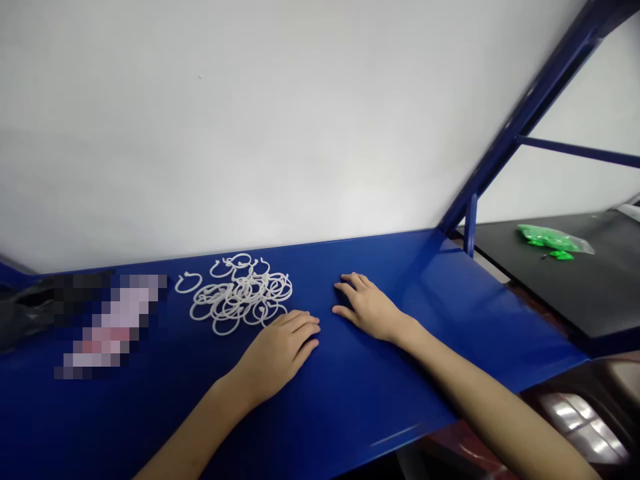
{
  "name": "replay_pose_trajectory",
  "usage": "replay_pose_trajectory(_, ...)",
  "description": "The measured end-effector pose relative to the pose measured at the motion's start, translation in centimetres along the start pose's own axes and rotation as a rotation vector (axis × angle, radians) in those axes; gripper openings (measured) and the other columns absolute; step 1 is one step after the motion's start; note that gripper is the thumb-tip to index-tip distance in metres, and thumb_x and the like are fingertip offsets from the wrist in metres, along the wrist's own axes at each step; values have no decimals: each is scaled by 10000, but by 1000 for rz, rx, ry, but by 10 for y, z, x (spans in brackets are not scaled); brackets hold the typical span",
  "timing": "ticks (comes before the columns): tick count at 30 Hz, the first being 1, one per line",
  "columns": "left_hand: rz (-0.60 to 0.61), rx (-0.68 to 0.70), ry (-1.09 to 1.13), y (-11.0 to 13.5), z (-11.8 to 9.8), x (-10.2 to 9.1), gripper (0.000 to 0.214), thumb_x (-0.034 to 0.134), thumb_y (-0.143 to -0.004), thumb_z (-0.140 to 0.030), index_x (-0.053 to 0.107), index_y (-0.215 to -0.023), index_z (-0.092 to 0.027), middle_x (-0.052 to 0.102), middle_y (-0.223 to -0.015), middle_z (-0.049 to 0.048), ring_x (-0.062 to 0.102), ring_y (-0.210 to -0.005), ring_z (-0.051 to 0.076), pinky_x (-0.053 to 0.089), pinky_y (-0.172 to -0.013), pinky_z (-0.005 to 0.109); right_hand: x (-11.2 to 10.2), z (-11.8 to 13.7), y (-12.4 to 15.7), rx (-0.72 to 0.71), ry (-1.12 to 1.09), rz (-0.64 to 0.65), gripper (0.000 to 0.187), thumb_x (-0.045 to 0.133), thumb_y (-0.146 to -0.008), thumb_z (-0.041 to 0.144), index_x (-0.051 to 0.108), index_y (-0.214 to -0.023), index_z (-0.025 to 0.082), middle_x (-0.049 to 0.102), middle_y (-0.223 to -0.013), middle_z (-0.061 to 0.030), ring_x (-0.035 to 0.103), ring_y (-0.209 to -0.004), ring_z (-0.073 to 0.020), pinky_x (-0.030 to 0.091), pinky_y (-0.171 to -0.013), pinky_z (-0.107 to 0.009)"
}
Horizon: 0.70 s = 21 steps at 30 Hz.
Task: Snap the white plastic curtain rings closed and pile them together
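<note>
A loose heap of white open rings with small knobbed ends [240,293] lies on the blue table [320,400], left of centre. One more such ring [189,283] sits a little apart at the heap's left side. My left hand [280,350] rests palm down at the heap's near right edge, fingers stretched out and partly covering the closest rings. To the right, my right hand [367,307] lies on the bare tabletop with its fingers spread. Neither hand holds anything.
A pixelated pale and pink item [117,320] and a black plastic bag [40,307] lie at the left. A blue metal frame [470,220] rises at the right. Beyond it, a black table [540,287] bears a clear bag with green pieces [550,239]. A white wall stands behind.
</note>
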<state>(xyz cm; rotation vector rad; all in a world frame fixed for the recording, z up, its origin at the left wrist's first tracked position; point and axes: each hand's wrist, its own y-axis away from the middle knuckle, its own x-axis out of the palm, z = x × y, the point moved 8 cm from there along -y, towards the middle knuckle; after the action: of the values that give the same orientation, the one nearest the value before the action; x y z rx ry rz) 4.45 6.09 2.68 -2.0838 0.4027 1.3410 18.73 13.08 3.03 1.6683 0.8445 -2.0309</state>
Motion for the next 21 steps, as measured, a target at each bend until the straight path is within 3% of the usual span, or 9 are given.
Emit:
replay_pose_trajectory(16,-18,20,-11,0,-3,-2,236,533,-961,-241,696,-1131,-231,733,-1174,32,643,-1156,210,534,-1008,393,1,0,0,1,8,8,506,587,-966,452,591,-1334,105,557,-1365,-219,530,-1277,-348,441,-1094,-538)
replay_pose_trajectory(21,-205,-80,-189,-1,14,-26,266,507,-961,-240,699,-1145,-227,716,-1187,70,608,-1175,263,483,-1052,487,3,-2,0,13,1,21,525,579,-968,466,584,-1343,100,552,-1369,-226,527,-1280,-350,436,-1096,-542)
